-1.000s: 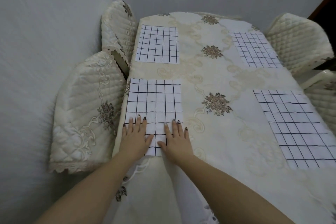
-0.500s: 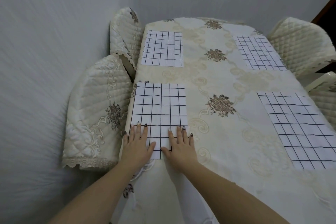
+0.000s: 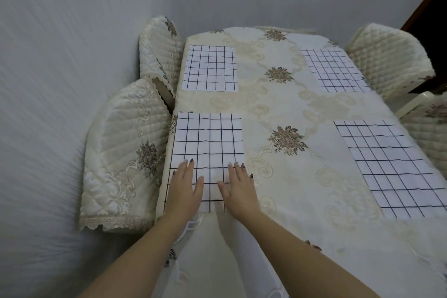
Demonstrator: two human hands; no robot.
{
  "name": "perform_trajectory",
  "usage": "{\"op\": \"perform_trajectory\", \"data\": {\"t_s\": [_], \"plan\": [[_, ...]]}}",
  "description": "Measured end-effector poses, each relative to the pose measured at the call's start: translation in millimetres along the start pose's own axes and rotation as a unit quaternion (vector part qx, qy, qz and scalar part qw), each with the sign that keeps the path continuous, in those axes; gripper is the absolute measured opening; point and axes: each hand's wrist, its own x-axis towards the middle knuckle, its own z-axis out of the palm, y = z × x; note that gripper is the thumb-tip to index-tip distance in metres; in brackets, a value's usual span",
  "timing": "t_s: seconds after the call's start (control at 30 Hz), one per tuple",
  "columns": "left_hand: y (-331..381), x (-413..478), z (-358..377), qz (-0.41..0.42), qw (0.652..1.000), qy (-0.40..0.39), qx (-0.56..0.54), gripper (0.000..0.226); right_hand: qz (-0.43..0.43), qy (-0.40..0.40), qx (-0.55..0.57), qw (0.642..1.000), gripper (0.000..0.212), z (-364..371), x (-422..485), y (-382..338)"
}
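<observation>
Both palms down flat now: the left hand [image 3: 184,187] and the right hand [image 3: 239,187] press with straight fingers on the near end of the placemat [image 3: 209,143], gripping nothing. It's white with a black grid, faintly creased, lying at the table's [image 3: 285,109] near left corner, along the edge beside a quilted chair [image 3: 121,152].

White black-grid placemat [image 3: 208,147] flat on table's near-left corner, near edge at table edge.

Four placemats [image 3: 210,138] on table [image 3: 278,104], chairs [image 3: 121,152] beside.
</observation>
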Motion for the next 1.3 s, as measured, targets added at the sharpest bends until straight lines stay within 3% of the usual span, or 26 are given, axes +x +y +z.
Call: {"op": "perform_trajectory", "data": {"t_s": [0.07, 0.17, 0.27, 0.37, 0.5, 0.7, 0.87, 1.07, 1.3], "plan": [[20.4, -5.4, 2.2, -0.05, 0.989, 0.025, -0.138, 0.047, 0.032, 0.061, 0.147, 0.987, 0.056, -8.4, -5.6, -2.3], [52.6, -13.3, 7.8, -0.122, 0.958, 0.048, -0.254, 0.023, 0.107, 0.109, 0.31, 0.938, 0.036, -21.3, -16.2, -0.6], [76.5, -20.6, 14.7, -0.169, 0.928, 0.007, -0.331, 0.019, 0.168, 0.131, 0.418, 0.883, 0.015, -35.7, -27.4, 14.6], [96.9, -31.9, 26.5, -0.189, 0.908, -0.046, -0.372, 0.017, 0.206, 0.159, 0.479, 0.839, 0.015, -51.5, -45.1, 33.6], [128.4, -48.4, 49.6, -0.179, 0.892, -0.101, -0.403, 0.017, 0.235, 0.207, 0.501, 0.807, 0.017, -66.1, -74.8, 60.6], [183.6, -82.2, 99.6, -0.129, 0.895, -0.221, -0.365, 0.018, 0.291, 0.297, 0.483, 0.771, 0.01, -88.2, -142.6, 114.0], [230.1, -115.9, 133.1, -0.091, 0.881, -0.3, -0.355, 0.02, 0.336, 0.378, 0.503, 0.701, 0.011, -108.7, -209.2, 161.2], [280.5, -170.8, 169.9, -0.054, 0.874, -0.356, -0.327, 0.018, 0.362, 0.454, 0.52, 0.627, 0.008, -125.9, -276.8, 207.9], [337.0, -256.4, 214.5, -0.013, 0.863, -0.402, -0.304, 0.018, 0.384, 0.495, 0.518, 0.582, 0.006, -137.7, -363.8, 271.7]]}}
